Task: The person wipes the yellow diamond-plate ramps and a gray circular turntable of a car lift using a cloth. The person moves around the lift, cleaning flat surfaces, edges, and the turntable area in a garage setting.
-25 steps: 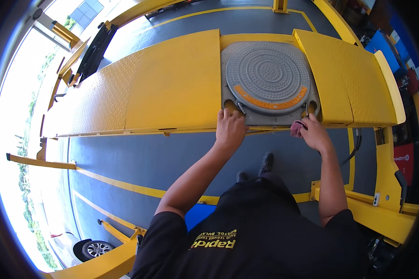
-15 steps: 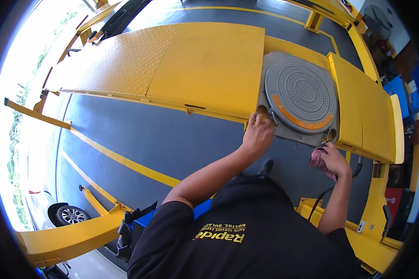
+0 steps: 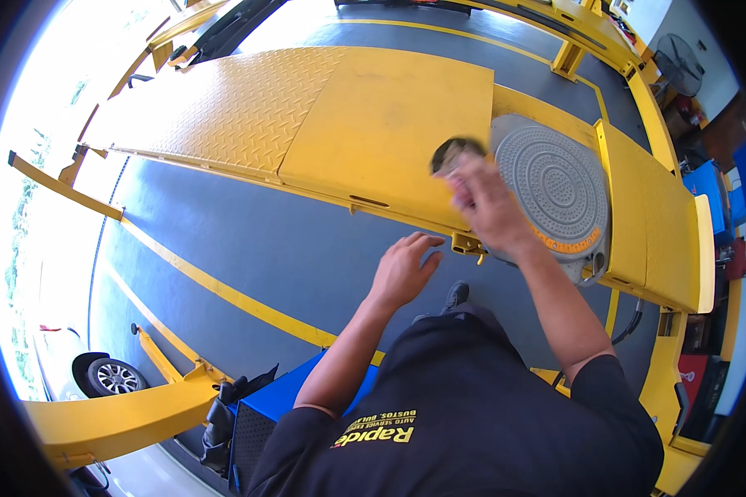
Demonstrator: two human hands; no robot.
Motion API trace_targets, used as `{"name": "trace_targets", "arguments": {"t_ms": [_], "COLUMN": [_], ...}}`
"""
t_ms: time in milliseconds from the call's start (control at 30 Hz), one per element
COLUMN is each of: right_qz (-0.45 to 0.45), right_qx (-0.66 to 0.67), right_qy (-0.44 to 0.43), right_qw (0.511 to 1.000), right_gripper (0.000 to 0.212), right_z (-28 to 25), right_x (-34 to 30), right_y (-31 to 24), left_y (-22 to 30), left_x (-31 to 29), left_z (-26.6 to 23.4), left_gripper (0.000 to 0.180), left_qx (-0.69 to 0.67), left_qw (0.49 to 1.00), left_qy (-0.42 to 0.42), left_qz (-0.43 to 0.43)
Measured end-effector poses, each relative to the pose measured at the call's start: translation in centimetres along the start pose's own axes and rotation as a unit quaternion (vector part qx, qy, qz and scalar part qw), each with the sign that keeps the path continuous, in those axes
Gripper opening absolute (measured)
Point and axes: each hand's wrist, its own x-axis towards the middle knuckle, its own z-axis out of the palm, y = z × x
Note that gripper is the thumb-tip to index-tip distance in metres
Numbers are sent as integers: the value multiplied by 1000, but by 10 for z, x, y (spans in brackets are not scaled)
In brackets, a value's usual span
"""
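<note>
My right hand (image 3: 496, 205) is closed on a rag (image 3: 459, 159), pinkish with a dark part, blurred by motion. It hangs over the yellow ramp's edge, just left of a round grey turntable plate (image 3: 555, 174). Raised rings and dots cover that plate, and an orange scale strip (image 3: 574, 242) curves along its near side, partly hidden by my right forearm. Off the ramp's near edge, my left hand (image 3: 402, 269) is in the air with fingers apart and nothing in it.
The yellow ramp (image 3: 389, 108) runs across in front of me, with a raised yellow section (image 3: 651, 199) right of the plate. A blue-topped box (image 3: 286, 389) stands at my left. Further left are a yellow beam (image 3: 124, 418) and a car wheel (image 3: 116, 377).
My right hand has swung left and up with the rag, from the plate's near right corner to its left side. My left hand has come off the plate's edge, moving left and down.
</note>
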Motion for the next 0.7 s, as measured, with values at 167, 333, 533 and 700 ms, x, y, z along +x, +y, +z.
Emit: {"name": "trace_targets", "arguments": {"t_ms": [167,333,533,700], "right_qz": [143,19,3,38], "right_qx": [-92,-142,-154,-206], "right_qy": [-376,-228,-240,-211], "right_qw": [911,963,958,955], "right_gripper": [74,80,81,84], "right_z": [9,82,75,113], "right_x": [50,41,109,217], "right_y": [-30,29,129,217], "left_y": [-39,-59,-94,-114], "left_x": [-17,22,67,65], "left_z": [-50,-86,-119,-125], "left_gripper": [27,27,69,104], "left_qx": [3,50,237,209], "left_qw": [988,966,902,879], "left_qy": [133,219,216,223], "left_qz": [-83,-126,-291,-366]}}
